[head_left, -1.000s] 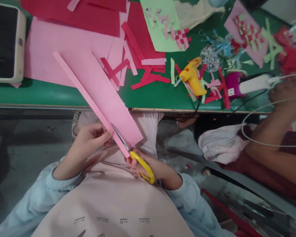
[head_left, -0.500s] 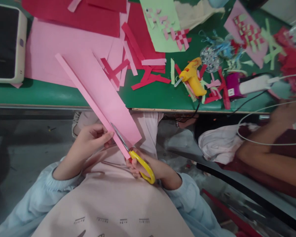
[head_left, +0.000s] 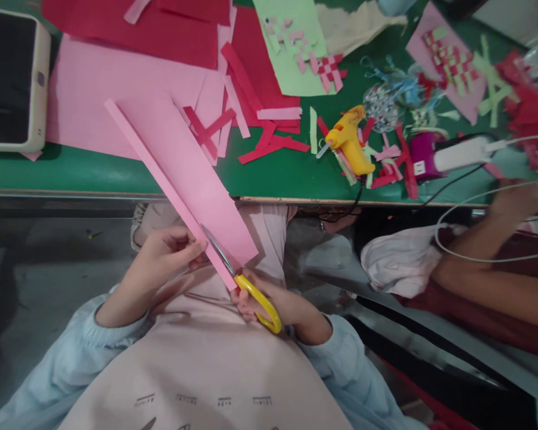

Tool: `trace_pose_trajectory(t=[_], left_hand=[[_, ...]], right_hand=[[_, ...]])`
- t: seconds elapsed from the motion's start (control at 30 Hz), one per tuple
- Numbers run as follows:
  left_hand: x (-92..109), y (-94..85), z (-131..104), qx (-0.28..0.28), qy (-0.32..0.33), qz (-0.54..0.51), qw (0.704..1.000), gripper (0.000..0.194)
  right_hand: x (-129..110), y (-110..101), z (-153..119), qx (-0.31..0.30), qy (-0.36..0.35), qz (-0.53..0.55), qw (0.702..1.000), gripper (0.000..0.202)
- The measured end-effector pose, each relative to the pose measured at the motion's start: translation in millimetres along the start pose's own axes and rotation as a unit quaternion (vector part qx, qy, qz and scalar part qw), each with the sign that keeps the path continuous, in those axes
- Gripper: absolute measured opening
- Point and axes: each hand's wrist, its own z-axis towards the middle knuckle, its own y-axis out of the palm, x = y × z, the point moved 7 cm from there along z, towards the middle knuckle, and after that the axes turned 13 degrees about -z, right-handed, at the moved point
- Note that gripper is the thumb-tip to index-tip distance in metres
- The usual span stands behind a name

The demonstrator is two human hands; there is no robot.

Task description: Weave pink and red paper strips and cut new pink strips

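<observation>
A pink paper sheet (head_left: 192,173) with a narrow folded strip along its left side slants from the table edge down to my lap. My left hand (head_left: 168,254) pinches the folded strip near its lower end. In my right hand (head_left: 260,298) are yellow-handled scissors (head_left: 266,310), their blades lying along the fold at the sheet's lower part. The blades look nearly closed, and part of them is hidden by the paper. My right fingers are wrapped round the handles, just below the sheet's end.
On the green table (head_left: 183,182) lie red and pink sheets, cut paper strips (head_left: 208,128), a yellow glue gun (head_left: 352,140) with a cord, and a purple-and-white plug (head_left: 430,156). A phone-like device (head_left: 11,77) is at left. Another person's arm (head_left: 479,257) is at right.
The upper end of the pink sheet has shifted slightly right. My hands and the scissors have hardly moved. At the right, the other person's hand has shifted a little.
</observation>
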Motion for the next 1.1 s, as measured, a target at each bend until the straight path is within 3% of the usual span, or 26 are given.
trace_pose_trajectory(t=[0.23, 0.43, 0.8, 1.1], left_hand=[[-3.0, 0.5, 0.2, -0.015, -0.014, -0.002, 1.000, 0.031], [0.7, 1.8, 0.0, -0.009, -0.009, 0.005, 1.000, 0.030], [1.5, 2.0, 0.5, -0.011, -0.005, 0.007, 1.000, 0.034], [-3.6, -1.2, 1.1, -0.020, -0.023, 0.017, 0.999, 0.026]], right_hand=[[-4.2, 3.6, 0.6, 0.004, 0.003, 0.042, 0.999, 0.060], [-9.5, 1.6, 1.0, 0.039, -0.005, 0.023, 0.999, 0.058], [-10.0, 3.1, -0.4, 0.042, -0.021, 0.010, 0.999, 0.056], [-8.8, -2.3, -0.9, 0.079, -0.029, 0.028, 0.996, 0.053]])
